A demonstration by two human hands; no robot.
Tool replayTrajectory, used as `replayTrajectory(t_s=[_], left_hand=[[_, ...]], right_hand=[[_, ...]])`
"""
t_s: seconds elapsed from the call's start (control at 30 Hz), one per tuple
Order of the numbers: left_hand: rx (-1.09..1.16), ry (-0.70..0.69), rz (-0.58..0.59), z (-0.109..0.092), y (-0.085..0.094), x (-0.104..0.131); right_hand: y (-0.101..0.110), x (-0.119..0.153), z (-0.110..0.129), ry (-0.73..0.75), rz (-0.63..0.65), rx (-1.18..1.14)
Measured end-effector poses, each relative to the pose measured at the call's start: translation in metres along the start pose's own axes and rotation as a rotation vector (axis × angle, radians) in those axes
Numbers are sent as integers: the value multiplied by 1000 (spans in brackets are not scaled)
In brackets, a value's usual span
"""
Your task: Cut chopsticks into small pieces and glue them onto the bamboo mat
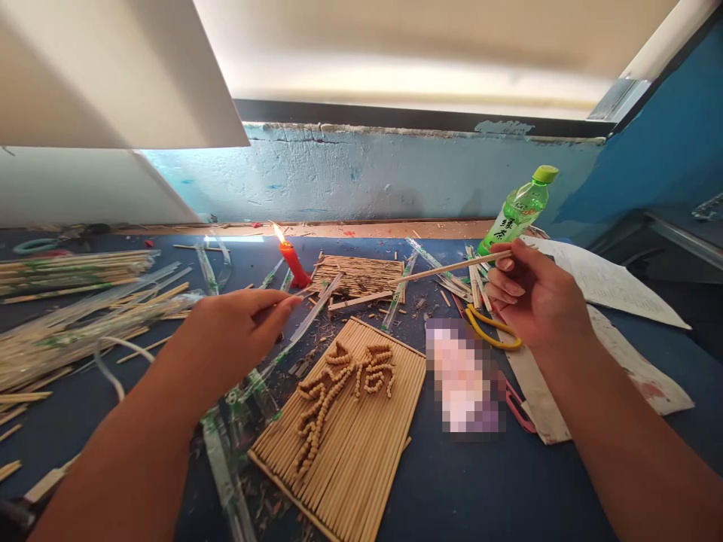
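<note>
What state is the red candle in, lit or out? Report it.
Lit. The red candle has a bright yellow-white flame at its top.

2 hands (242, 331) (536, 297), 2 stick panels (361, 436) (361, 271), 1 red candle (294, 265), 1 green bottle (513, 218), 1 yellow-handled tool (498, 342).

The thin stick (452, 267) was matt, bare wood; the panel (364, 444) was wood too, closely ridged, its raised pattern (324, 405) matt and knobbly. The candle (294, 265) looked of smooth wax. The bottle (525, 202) was glossy, see-through plastic, the wrappers (224, 463) thin, shiny, crinkled plastic. The worktop (468, 489) looked mostly matt, the painted wall (407, 181) chipped and rough.
</note>
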State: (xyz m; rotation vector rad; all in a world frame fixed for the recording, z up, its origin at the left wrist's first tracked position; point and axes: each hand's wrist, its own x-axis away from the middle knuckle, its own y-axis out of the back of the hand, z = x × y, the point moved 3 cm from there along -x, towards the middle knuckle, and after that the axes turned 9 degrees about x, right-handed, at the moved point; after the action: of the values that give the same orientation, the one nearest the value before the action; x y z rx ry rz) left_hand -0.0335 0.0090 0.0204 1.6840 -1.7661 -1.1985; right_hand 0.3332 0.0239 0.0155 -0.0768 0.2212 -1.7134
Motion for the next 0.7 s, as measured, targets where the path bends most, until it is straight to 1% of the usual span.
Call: replayTrajectory(t_s=[0.07, 0.13, 0.2, 0.23, 0.3, 0.37, 0.43, 0.5, 0.53, 0.6, 0.7], left_hand=[[-89, -13, 12, 9, 1, 0], [-128, -5, 31, 18, -2, 0], [-142, 38, 38, 21, -6, 0], [-140, 58, 40, 20, -8, 0], [-74, 78, 66, 8, -13, 0], [102, 86, 38, -11, -16, 2], [322, 27, 28, -33, -19, 8], [469, -2, 50, -48, -22, 14], [524, 8, 86, -53, -25, 18], [631, 37, 200, -57, -31, 23], [764, 52, 430, -61, -41, 29]], right_hand=[[1, -1, -3, -11, 0, -13], [-3, 1, -6, -14, 17, -13], [-9, 5, -8, -27, 47, 3], [-12, 8, -9, -32, 74, 12], [-19, 13, -10, -35, 158, 19], [-24, 18, -11, -35, 265, 21], [-30, 24, -13, -48, 378, 33], [-36, 29, -15, -60, 489, 46], [-39, 32, -16, -59, 540, 49], [-44, 38, -19, -41, 610, 59], [-50, 45, -22, -2, 641, 108]])
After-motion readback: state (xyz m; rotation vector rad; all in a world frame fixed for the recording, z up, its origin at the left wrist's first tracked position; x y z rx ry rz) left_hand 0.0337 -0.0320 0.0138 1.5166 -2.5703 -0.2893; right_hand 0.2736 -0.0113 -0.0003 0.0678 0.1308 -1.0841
